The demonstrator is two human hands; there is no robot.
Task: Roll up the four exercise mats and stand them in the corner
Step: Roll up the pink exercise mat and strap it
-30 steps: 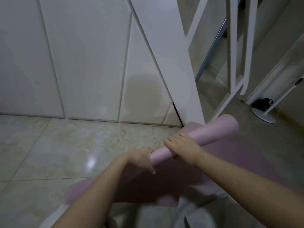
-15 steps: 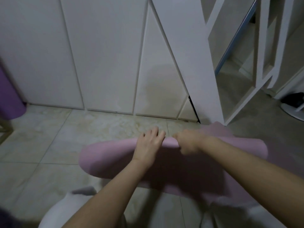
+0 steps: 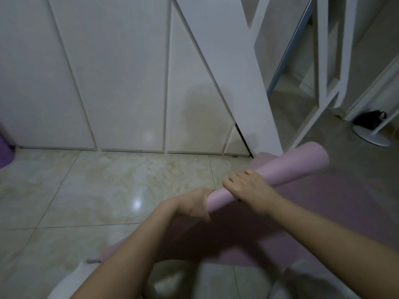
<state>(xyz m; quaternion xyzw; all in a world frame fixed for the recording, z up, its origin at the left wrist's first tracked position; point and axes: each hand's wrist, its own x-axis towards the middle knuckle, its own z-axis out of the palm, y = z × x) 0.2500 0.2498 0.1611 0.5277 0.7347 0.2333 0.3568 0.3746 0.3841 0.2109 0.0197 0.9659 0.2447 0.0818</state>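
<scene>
A pink exercise mat (image 3: 295, 167) is partly rolled into a tube that slants up to the right above the floor. Its loose part hangs and spreads below the roll toward me. My left hand (image 3: 190, 207) grips the roll near its middle, fingers curled over it. My right hand (image 3: 246, 186) grips the roll just to the right, fingers curled over the top. A rolled purple mat (image 3: 5, 151) shows at the far left edge against the wall.
White wall panels (image 3: 121, 72) run along the back above the glossy tiled floor (image 3: 97, 190). A slanted white stair frame (image 3: 244, 83) stands right of centre. A white round stand base (image 3: 371, 137) with a black object sits at the far right.
The roll has tilted from level to slanting up to the right. My left hand went from fingers laid flat on the roll to curling round it. The view shifted right.
</scene>
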